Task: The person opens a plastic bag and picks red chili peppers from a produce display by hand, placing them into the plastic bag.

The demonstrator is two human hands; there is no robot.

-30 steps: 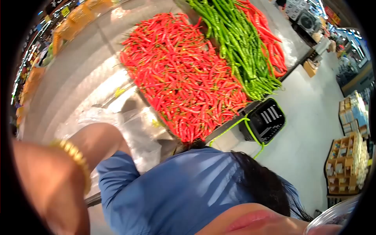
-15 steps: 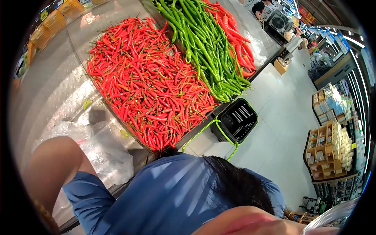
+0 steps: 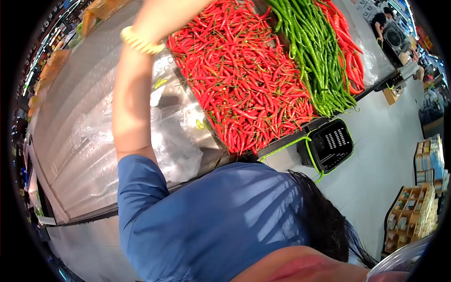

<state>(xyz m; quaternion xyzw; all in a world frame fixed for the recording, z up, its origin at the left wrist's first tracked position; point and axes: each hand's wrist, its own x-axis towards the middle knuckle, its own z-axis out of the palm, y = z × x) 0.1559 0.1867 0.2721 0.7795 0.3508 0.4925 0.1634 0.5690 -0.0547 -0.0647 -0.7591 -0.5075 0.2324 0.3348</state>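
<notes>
My left hand (image 3: 171, 16) reaches across the top edge of the view, with a yellow coiled band (image 3: 139, 42) round its wrist. Its fingers lie outside the picture, so I cannot see whether they are open or closed, or what they touch. The hand is nearest the far left corner of a wide heap of small red chili peppers (image 3: 249, 84). Beside that heap lie long green peppers (image 3: 314, 61), and past those are larger red peppers (image 3: 352, 66). Crumpled clear plastic bags (image 3: 176, 141) lie on the counter below my forearm. My right hand is out of view.
A black shopping basket (image 3: 331, 145) with a bright green rim stands by the counter's front edge. The textured metal counter (image 3: 70, 141) stretches left. Shelves (image 3: 408, 214) with goods are at the right, and a person (image 3: 378, 23) stands far off at upper right.
My left arm has swung up from the lower left and now extends toward the top of the view. The peppers and basket have shifted right as the camera turned.
</notes>
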